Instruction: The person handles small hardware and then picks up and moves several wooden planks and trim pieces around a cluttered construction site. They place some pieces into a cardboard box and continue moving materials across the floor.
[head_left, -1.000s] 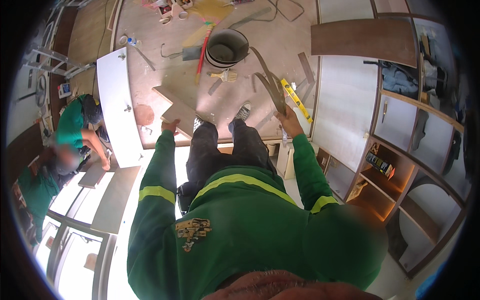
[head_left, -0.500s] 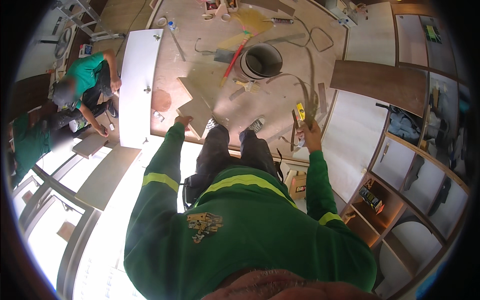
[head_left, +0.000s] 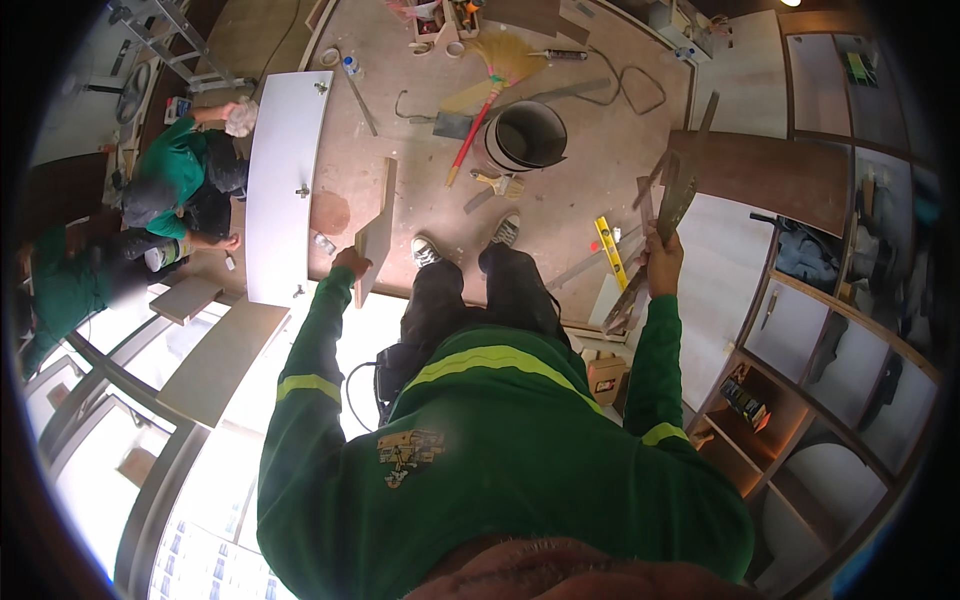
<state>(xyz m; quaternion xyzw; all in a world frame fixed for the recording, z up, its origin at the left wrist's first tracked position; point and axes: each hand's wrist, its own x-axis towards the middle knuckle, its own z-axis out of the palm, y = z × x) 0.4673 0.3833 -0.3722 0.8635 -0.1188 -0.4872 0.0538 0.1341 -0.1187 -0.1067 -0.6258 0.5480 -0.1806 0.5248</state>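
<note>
My left hand (head_left: 352, 263) is closed on the near end of a notched wooden board (head_left: 376, 232), which is tilted nearly edge-on above the floor. Out to the right, my right hand (head_left: 664, 262) grips several long, thin wood strips (head_left: 680, 190). They stick out both ahead of the fist and below it; part of the bundle is blurred. A yellow spirit level (head_left: 610, 252) lies on the floor just left of that hand.
Ahead on the floor are a dark bucket (head_left: 525, 137), a paintbrush (head_left: 500, 184) and a red-handled broom (head_left: 472, 138). A white door panel (head_left: 287, 190) lies at left. Beyond it a co-worker (head_left: 180, 175) in green crouches. Open shelving (head_left: 760, 410) lines the right side.
The board in my left hand has turned from showing its broad face to nearly edge-on. My right hand has moved right with the strips, exposing the level. The co-worker's raised hand now holds a pale cloth.
</note>
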